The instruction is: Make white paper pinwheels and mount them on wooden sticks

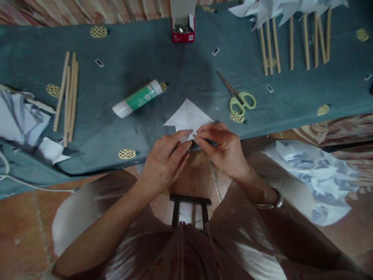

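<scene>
A folded piece of white paper (188, 112) lies at the table's near edge, one corner pointing away from me. My left hand (166, 159) pinches its near left part between thumb and fingers. From the other side my right hand (223, 144) has thumb and fingertips pressed together at the paper's near edge; the fingertips of both hands almost meet there. Just what the right fingertips grip is too small to make out. Beyond the left hand lies a green and white glue stick (142, 97). Scissors (239, 99) with light green handles rest beyond the right hand.
A red box (183, 35) of metal pins stands at the back. Several wooden sticks (68, 97) lie left; paper pinwheels (271, 11) on sticks lie back right. White papers (20, 116) are stacked far left. A bag of folded papers (317, 179) sits at right.
</scene>
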Demonstrator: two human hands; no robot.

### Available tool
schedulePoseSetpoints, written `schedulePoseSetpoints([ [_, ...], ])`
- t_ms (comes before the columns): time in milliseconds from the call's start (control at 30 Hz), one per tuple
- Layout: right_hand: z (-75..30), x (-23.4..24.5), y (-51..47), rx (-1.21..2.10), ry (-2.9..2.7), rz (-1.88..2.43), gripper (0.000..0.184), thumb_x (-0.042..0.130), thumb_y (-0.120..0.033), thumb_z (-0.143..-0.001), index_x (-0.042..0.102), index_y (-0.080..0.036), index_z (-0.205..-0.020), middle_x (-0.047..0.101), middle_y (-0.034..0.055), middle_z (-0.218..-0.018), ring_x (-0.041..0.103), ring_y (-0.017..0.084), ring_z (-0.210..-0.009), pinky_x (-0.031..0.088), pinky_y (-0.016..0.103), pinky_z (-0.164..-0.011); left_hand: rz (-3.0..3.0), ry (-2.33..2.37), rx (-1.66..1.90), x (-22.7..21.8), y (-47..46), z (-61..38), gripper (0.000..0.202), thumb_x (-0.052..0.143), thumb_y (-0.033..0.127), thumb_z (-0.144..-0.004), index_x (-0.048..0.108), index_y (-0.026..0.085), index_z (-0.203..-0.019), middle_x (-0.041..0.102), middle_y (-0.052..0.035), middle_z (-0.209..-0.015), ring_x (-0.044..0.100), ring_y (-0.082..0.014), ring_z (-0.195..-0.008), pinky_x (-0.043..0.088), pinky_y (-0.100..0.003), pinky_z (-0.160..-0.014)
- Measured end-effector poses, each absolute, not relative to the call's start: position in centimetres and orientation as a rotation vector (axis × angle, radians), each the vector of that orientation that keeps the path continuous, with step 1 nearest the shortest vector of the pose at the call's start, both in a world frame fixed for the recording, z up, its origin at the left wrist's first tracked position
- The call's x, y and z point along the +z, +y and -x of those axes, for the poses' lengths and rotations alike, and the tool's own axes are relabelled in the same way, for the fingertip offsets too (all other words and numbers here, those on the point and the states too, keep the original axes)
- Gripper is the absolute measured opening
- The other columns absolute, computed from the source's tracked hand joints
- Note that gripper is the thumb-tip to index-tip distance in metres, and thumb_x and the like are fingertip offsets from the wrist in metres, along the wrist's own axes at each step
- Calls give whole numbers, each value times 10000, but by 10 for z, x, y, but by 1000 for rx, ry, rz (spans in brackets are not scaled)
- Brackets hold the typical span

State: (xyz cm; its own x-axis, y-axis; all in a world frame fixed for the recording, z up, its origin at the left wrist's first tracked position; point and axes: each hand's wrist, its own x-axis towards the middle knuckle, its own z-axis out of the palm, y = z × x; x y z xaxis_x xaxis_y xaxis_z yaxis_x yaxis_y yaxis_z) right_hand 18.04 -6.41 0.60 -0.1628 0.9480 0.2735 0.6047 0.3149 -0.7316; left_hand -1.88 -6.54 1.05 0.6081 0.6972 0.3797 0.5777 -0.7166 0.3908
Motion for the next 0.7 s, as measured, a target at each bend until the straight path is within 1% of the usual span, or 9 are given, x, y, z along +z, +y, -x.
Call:
schedulePoseSetpoints([
  [100,-178,4,-64,583,-1819,1426,80,659,-202,-877,717,-223,-826,737,31,-933,665,206,-915,530,397,-883,-2666,1054,707,9,-64,17,233,572,165,-938,603,111,-1162,692,-160,-1204,631,-263,-964,504,-386,-757],
  [200,-175,3,-64,548,-1777,1496,87,658,-201,-868,716,-230,-812,735,40,-984,658,226,-960,534,435,-910,-2692,1086,652,9,-63,15,248,559,175,-946,616,91,-1173,700,-158,-1212,628,-270,-959,480,-386,-742],
  [300,-173,5,-63,470,-1804,1546,95,654,-227,-875,710,-238,-799,697,79,-1171,616,265,-1105,499,489,-994,-2702,1104,603,10,-62,14,276,538,175,-954,612,77,-1201,694,-165,-1227,617,-271,-961,461,-389,-732],
  [400,-172,6,-61,437,-1828,1562,95,645,-228,-878,703,-241,-804,610,82,-1344,527,299,-1272,421,541,-1098,-2713,1113,589,11,-61,14,284,534,184,-957,613,76,-1207,698,-159,-1219,606,-273,-963,443,-392,-726],
  [467,-172,6,-60,456,-1815,1574,102,643,-221,-874,695,-247,-791,593,58,-1363,497,299,-1312,391,554,-1132,-2717,1121,590,11,-61,14,276,539,187,-954,620,81,-1196,698,-151,-1223,599,-272,-968,435,-391,-729],
  [600,-171,4,-59,474,-1773,1604,115,656,-209,-858,679,-271,-764,592,5,-1353,491,267,-1325,390,529,-1151,-2719,1139,600,11,-62,12,253,538,185,-954,634,105,-1174,689,-145,-1244,594,-270,-976,422,-395,-736],
  [700,-171,2,-58,454,-1779,1612,99,672,-202,-846,677,-246,-758,589,50,-1364,505,295,-1321,406,558,-1135,-2697,1135,610,10,-63,11,261,545,180,-949,633,126,-1188,692,-137,-1240,592,-274,-1013,421,-403,-757],
])
